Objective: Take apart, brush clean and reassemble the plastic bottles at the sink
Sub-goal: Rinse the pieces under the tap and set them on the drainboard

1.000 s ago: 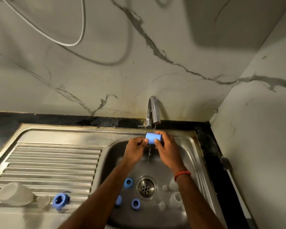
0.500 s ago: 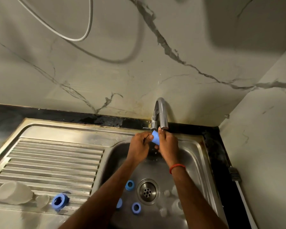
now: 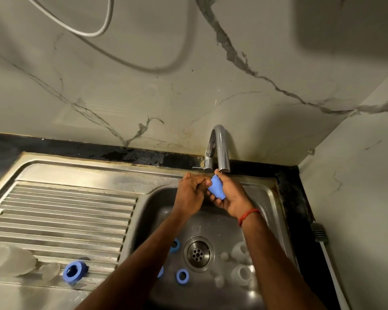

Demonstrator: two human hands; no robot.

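Since a second ago the blue cap (image 3: 216, 189) has been tipped from crosswise to nearly on end and lifted just under the tap spout (image 3: 222, 151), with both hands drawn closer round it. From the left, the left hand (image 3: 193, 192) pinches the cap's upper edge with curled fingers, the cap sits between both grips over the sink basin (image 3: 261, 198), and the right hand (image 3: 232, 199) is clamped round its lower half from beneath. Wet plastic held this tightly could, I judge, squirt free and drop among the loose blue rings (image 3: 182, 276) by the drain (image 3: 198, 253).
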